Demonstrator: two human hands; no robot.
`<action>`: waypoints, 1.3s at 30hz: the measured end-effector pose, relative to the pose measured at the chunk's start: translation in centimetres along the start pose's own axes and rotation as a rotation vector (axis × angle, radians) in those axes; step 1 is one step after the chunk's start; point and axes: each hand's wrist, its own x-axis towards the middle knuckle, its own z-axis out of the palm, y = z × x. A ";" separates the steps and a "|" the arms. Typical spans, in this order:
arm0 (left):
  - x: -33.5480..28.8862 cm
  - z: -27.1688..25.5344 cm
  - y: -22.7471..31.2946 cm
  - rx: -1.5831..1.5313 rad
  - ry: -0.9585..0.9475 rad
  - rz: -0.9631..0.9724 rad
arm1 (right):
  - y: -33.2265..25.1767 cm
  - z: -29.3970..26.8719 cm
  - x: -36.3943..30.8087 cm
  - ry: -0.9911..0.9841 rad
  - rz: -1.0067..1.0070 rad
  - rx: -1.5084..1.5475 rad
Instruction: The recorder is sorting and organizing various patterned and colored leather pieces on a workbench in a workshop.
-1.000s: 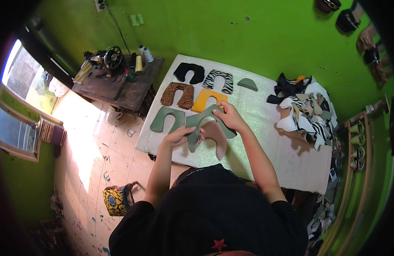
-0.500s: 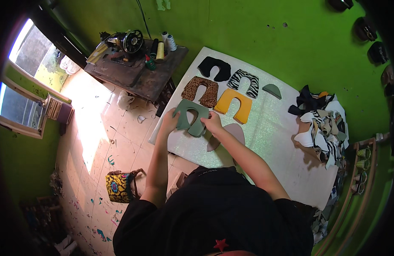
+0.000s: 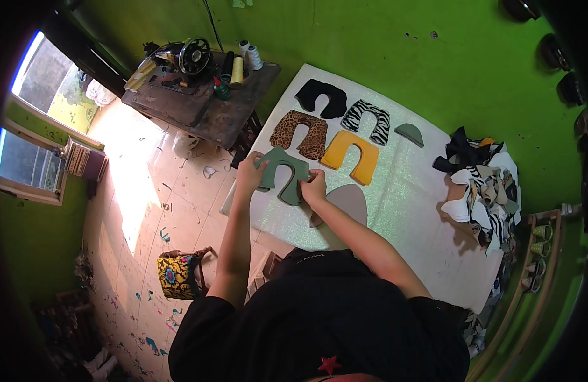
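Note:
Both hands are at a stack of green U-shaped fabric pieces (image 3: 282, 161) at the near left of the white table (image 3: 396, 223). My left hand (image 3: 248, 173) is closed on the stack's left edge. On the opposite edge, my right hand (image 3: 313, 186) pinches the right leg. Just beyond lie leopard-print U-shaped pieces (image 3: 284, 130) and yellow U-shaped pieces (image 3: 338, 146). Farther back are black U-shaped pieces (image 3: 327, 93) and zebra-print ones (image 3: 369, 114). A grey-brown rounded piece (image 3: 348, 198) lies partly under my right forearm.
A small green half-round piece (image 3: 409, 134) lies at the table's far side. Fabric scraps (image 3: 478, 184) are heaped at the right edge. Beyond the table's left side, a wooden table (image 3: 227, 118) carries a sewing machine (image 3: 191, 58) and thread cones (image 3: 254, 60). A patterned bag (image 3: 177, 277) stands on the floor.
The green pieces have turned slightly and sit flatter, with their U opening showing wider toward me. My left hand has shifted a little away from me; both hands keep hold.

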 end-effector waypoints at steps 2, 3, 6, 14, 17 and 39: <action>0.1 0.1 -0.4 0.023 0.035 0.042 | -0.1 0.1 -0.3 -0.053 0.021 -0.010; 0.2 0.1 -0.6 0.039 0.046 0.065 | -0.2 0.2 -0.4 -0.053 0.022 -0.010; 0.4 0.1 -1.5 0.090 0.078 0.098 | -0.1 0.6 -0.9 -0.065 -0.047 -0.068; 0.5 0.2 -1.3 -0.089 0.000 -0.162 | 1.7 0.1 -0.6 -0.101 -0.018 -0.092; 0.1 0.7 -2.6 -0.024 -0.032 -0.175 | 2.2 0.1 -0.4 -0.135 0.012 -0.084; -3.8 2.6 0.3 0.561 0.029 0.167 | -1.2 -2.5 -1.7 -0.327 -1.076 -0.732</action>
